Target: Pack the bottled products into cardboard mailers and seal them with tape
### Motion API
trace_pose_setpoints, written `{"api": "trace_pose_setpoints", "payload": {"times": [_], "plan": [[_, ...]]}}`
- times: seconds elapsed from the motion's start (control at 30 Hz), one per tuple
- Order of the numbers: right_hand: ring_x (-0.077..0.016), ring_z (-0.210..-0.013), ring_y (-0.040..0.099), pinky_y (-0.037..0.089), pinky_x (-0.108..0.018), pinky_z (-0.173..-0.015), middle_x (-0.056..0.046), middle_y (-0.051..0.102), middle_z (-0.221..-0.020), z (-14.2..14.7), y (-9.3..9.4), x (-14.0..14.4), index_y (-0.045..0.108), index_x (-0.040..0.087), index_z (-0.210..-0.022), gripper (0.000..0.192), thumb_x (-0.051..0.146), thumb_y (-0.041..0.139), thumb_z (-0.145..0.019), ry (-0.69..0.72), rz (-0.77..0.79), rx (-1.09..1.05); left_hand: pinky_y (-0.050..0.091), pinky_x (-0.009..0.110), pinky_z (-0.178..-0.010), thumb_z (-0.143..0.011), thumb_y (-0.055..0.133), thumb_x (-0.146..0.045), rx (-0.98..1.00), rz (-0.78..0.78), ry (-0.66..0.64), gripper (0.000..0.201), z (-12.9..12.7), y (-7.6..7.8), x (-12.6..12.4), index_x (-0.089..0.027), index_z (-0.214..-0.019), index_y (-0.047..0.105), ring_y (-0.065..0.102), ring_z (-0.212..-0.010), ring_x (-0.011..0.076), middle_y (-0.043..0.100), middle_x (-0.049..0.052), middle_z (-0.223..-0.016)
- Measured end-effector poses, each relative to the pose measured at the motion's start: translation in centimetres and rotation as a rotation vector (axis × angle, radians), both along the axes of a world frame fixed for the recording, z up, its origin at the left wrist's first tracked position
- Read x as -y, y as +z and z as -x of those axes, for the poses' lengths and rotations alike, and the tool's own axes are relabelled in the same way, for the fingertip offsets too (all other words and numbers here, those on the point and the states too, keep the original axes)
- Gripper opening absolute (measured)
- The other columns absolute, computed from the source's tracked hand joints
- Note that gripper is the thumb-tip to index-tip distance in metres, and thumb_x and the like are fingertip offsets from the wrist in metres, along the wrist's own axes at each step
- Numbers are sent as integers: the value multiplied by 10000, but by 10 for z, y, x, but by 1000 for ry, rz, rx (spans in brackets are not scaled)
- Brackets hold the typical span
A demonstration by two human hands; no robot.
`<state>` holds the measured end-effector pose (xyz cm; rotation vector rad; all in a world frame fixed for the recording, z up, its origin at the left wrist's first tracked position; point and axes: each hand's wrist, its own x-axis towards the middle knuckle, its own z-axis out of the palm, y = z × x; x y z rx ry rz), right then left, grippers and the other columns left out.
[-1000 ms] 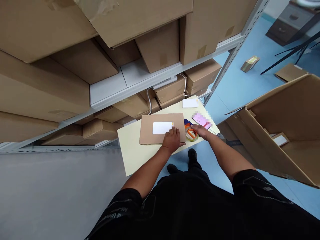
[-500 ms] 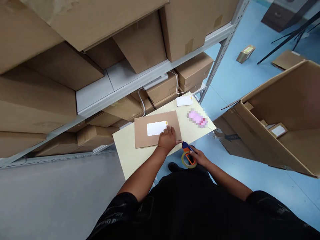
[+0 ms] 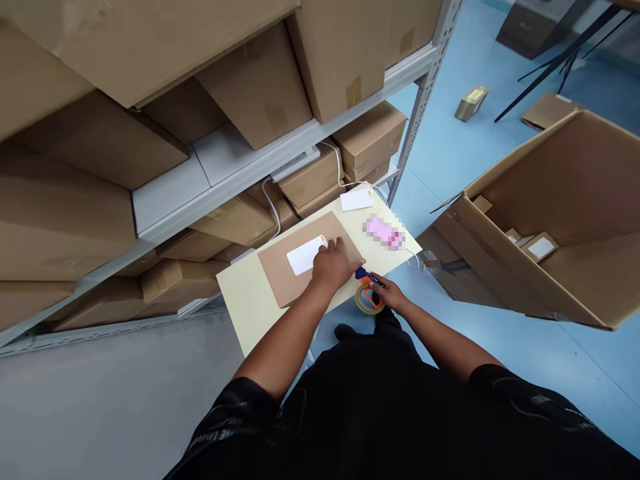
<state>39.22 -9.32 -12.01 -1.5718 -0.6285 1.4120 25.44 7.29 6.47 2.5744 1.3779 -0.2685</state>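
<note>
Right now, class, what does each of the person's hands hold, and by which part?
The right hand grips the orange-and-blue tape dispenser by its handle; the left hand only presses flat on the brown cardboard parcel.

Table (image 3: pixel 250 307): near-left part bare, open to a hand from the near edge. Parcel (image 3: pixel 290 277) fills the middle; white card (image 3: pixel 356 199) and pink item (image 3: pixel 384 232) take the far-right corner. Shelf (image 3: pixel 260 167) with boxes (image 3: pixel 310 180) blocks the far side. Right of the table, floor (image 3: pixel 450 167) is open up to the big carton (image 3: pixel 550 220).
</note>
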Motion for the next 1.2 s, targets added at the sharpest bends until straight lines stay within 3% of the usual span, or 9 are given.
{"api": "trace_pose_setpoints", "payload": {"times": [0.1, 0.2, 0.3, 0.43, 0.63, 0.87, 1.0, 1.1, 1.2], "plan": [[-326, -1329, 621, 437, -538, -1192, -45, 693, -1389, -4, 1, 2, 653, 289, -1409, 709, 628, 764, -796, 19, 30, -18, 326, 472, -1225, -973, 529, -630, 122, 52, -213, 804, 60, 14, -7, -193, -1619, 330, 397, -1506, 332, 354, 150, -1678], [-321, -1286, 653, 466, -550, -1166, -37, 734, -1320, -4, 0, 6, 647, 304, -1410, 700, 631, 758, -802, 15, 58, -30, 118, 549, -1291, -863, 686, -650, 55, 48, -372, 953, 137, 20, -22, -241, -1636, 309, 206, -1595, 347, 236, 121, -1728], [-311, -1250, 677, 485, -540, -1151, -29, 746, -1298, -2, 0, 8, 642, 308, -1411, 697, 624, 763, -802, 16, 82, -51, 50, 545, -1289, -779, 802, -574, -59, 71, -497, 1085, 203, 16, -43, -267, -1660, 249, 116, -1616, 342, 201, 118, -1737], [-306, -1221, 693, 509, -513, -1132, -36, 751, -1288, 5, 8, 12, 664, 288, -1382, 671, 598, 783, -798, 17, 108, -102, 46, 542, -1280, -741, 847, -508, -166, 114, -607, 1113, 243, 4, -68, -286, -1659, 259, 136, -1611, 354, 220, 129, -1730], [-299, -1190, 694, 531, -481, -1087, -49, 751, -1280, 1, 27, -5, 693, 262, -1346, 627, 615, 730, -830, -7, 105, -2, 172, 533, -1250, -769, 785, -611, -80, 32, -618, 1008, 236, -11, -61, -270, -1624, 376, 324, -1527, 417, 346, 162, -1680], [-245, -1064, 709, 543, -419, -1018, -75, 751, -1267, -33, 39, -110, 658, 245, -1390, 667, 623, 710, -842, 87, 145, 132, 305, 591, -1120, -773, 669, -783, -20, -142, -259, 1084, 197, -35, 26, -128, -1597, 409, 449, -1360, 483, 459, 295, -1553], [-242, -1052, 705, 548, -413, -975, -79, 760, -1236, -34, 41, -161, 655, 266, -1387, 657, 641, 706, -850, 212, 175, 140, 320, 620, -1115, -773, 659, -798, 25, -204, -95, 1072, 170, -46, 50, -93, -1554, 453, 508, -1279, 473, 516, 315, -1470], [-241, -1052, 694, 546, -379, -940, -91, 762, -1219, -28, 42, -176, 670, 255, -1369, 637, 630, 710, -856, 200, 165, 148, 235, 644, -1199, -755, 675, -804, 102, -238, -57, 1057, 158, -52, 48, -88, -1512, 497, 456, -1367, 478, 558, 297, -1417], [-234, -990, 693, 550, -347, -876, -103, 773, -1159, -24, 45, -177, 665, 233, -1386, 645, 612, 708, -866, 176, 166, 152, 110, 666, -1248, -758, 672, -804, 155, -251, -92, 1045, 153, -56, 43, -131, -1532, 473, 260, -1530, 478, 467, 261, -1549]]}}
